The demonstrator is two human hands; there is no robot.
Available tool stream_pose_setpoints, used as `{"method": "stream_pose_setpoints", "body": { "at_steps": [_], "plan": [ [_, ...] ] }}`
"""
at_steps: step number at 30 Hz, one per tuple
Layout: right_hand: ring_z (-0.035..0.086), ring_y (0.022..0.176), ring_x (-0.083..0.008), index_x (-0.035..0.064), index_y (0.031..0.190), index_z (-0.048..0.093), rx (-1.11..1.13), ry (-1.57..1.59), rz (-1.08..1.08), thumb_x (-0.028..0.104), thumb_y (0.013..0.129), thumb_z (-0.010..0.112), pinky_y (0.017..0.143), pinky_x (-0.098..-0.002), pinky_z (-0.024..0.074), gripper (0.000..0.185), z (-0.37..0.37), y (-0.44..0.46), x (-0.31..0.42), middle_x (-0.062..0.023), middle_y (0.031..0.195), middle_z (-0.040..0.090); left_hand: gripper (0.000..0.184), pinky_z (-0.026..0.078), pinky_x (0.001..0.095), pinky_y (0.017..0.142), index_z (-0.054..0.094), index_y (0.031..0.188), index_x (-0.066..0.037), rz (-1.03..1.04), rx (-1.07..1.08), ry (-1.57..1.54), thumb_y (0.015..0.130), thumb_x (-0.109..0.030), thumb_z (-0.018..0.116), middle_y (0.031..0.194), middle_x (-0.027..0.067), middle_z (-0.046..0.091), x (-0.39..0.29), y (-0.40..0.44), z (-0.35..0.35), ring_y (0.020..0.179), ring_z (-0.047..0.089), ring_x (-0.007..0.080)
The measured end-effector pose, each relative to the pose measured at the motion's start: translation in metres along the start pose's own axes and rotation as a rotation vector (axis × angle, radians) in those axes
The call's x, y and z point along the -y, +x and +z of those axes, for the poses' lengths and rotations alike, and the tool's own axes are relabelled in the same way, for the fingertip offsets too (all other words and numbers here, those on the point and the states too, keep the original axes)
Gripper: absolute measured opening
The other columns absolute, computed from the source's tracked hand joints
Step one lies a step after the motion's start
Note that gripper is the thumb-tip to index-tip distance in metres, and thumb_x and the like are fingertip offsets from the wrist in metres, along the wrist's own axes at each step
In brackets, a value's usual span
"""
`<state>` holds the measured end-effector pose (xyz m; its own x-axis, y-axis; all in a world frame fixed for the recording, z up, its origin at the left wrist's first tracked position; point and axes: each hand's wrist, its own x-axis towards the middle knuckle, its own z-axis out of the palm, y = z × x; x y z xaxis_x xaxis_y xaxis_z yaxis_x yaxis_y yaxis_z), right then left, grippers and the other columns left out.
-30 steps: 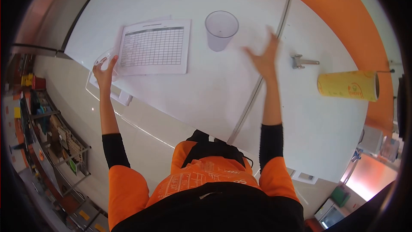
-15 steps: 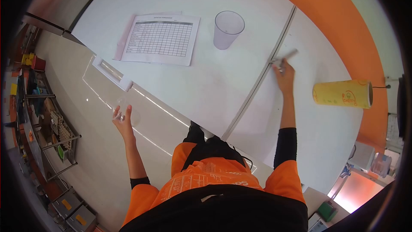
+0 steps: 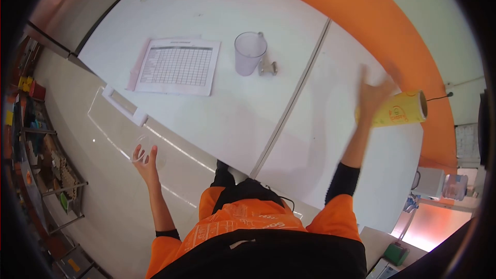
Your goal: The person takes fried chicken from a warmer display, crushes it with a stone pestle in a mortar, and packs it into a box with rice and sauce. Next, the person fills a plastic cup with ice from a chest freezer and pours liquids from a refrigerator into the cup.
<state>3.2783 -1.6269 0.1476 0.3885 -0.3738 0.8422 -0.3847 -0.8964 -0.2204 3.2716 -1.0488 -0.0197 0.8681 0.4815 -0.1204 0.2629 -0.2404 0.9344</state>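
Note:
My left hand (image 3: 145,163) is out over the floor, left of the table's near edge. Its fingers curve round a clear, see-through round plastic piece (image 3: 142,147), possibly a cup or a lid. My right hand (image 3: 375,94) is smeared by motion at the left end of a yellow roll (image 3: 400,110) marked Cheffy. Whether it touches the roll, I cannot tell. A tall frosted plastic cup (image 3: 248,61) stands upright on the white table. Close to its right side lies a small metal utensil (image 3: 268,68), partly hidden by the cup.
A printed sheet with a grid (image 3: 178,68) lies left of the cup. A seam (image 3: 292,95) divides the white tabletop (image 3: 227,119). The orange wall (image 3: 356,8) borders the far side. Shelves of goods (image 3: 51,165) stand at far left.
The metal utensil has left my right hand and now lies beside the cup. My right hand has moved right to the yellow roll. My left hand keeps its hold; the view has shifted slightly.

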Motion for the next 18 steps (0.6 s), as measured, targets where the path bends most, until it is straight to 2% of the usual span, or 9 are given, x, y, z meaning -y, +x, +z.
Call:
{"method": "stream_pose_setpoints", "body": {
  "at_steps": [1,3,6,9,12,13,16,18],
  "plan": [
    [0.032,0.130,-0.0344,0.0072,0.127,0.052,-0.129,-0.167,-0.084,0.040,0.074,0.076,0.102,-0.0503,0.0297,0.067,-0.035,0.028,-0.024,-0.0149,0.125,0.049,0.071,0.036,0.0415,0.104,0.042,0.130,-0.001,0.007,0.000,0.000,0.076,-0.030,0.079,0.133,0.0130,0.040,0.000,0.000,-0.001,0.122,0.042,0.0271],
    [0.043,0.121,-0.0370,0.0056,0.123,0.053,-0.286,-0.626,-0.049,0.053,0.076,0.070,0.095,-0.0507,0.0377,0.069,-0.075,0.055,-0.062,-0.0173,0.119,0.052,0.070,0.036,0.0420,0.104,0.043,0.129,-0.002,0.008,-0.002,-0.010,0.076,-0.030,0.079,0.132,0.0124,0.040,-0.005,-0.003,0.003,0.121,0.042,0.0269],
    [0.056,0.106,-0.0384,0.0039,0.119,0.056,0.298,-0.593,0.224,0.065,0.074,0.064,0.086,-0.0490,0.0451,0.076,-0.092,0.078,-0.146,-0.0193,0.112,0.055,0.070,0.037,0.0418,0.103,0.043,0.129,-0.002,-0.023,0.033,-0.019,0.075,-0.029,0.080,0.131,0.0120,0.039,-0.012,-0.003,0.016,0.121,0.043,0.0267],
    [0.061,0.092,-0.0369,0.0008,0.106,0.063,0.372,-0.443,0.314,0.062,0.075,0.066,0.081,-0.0469,0.0481,0.069,-0.093,0.084,-0.151,-0.0222,0.110,0.057,0.070,0.038,0.0420,0.101,0.043,0.128,-0.003,0.002,0.074,-0.048,0.075,-0.029,0.080,0.131,0.0118,0.038,-0.004,0.004,0.033,0.119,0.043,0.0268],
    [0.062,0.089,-0.0361,-0.0026,0.098,0.065,0.373,-0.541,0.323,0.061,0.075,0.066,0.079,-0.0446,0.0494,0.068,-0.096,0.088,-0.122,-0.0208,0.098,0.062,0.070,0.039,0.0425,0.099,0.042,0.129,-0.003,0.033,0.096,-0.077,0.075,-0.026,0.080,0.130,0.0119,0.037,-0.010,0.008,0.047,0.118,0.045,0.0275],
    [0.063,0.093,-0.0342,-0.0042,0.101,0.064,0.417,-0.534,0.247,0.052,0.077,0.069,0.079,-0.0431,0.0494,0.061,-0.095,0.089,-0.118,-0.0193,0.092,0.067,0.070,0.040,0.0428,0.099,0.042,0.129,-0.003,0.061,0.095,-0.083,0.074,-0.025,0.081,0.130,0.0118,0.037,-0.012,0.009,0.048,0.117,0.045,0.0278],
    [0.064,0.096,-0.0292,-0.0005,0.104,0.064,0.153,-0.338,0.036,0.043,0.079,0.070,0.089,-0.0415,0.0443,0.051,-0.066,0.073,-0.141,-0.0159,0.101,0.066,0.070,0.040,0.0433,0.099,0.042,0.129,-0.004,0.119,0.071,-0.120,0.073,-0.020,0.081,0.129,0.0117,0.036,-0.014,0.011,0.049,0.116,0.045,0.0287],
    [0.065,0.095,-0.0262,-0.0014,0.106,0.063,0.297,-0.292,0.038,0.031,0.084,0.068,0.093,-0.0400,0.0404,0.040,-0.065,0.082,-0.117,-0.0148,0.099,0.069,0.070,0.040,0.0432,0.099,0.041,0.129,-0.004,0.139,0.042,-0.155,0.073,-0.017,0.081,0.129,0.0115,0.036,-0.007,0.017,0.044,0.116,0.046,0.0290]
  ]
}}
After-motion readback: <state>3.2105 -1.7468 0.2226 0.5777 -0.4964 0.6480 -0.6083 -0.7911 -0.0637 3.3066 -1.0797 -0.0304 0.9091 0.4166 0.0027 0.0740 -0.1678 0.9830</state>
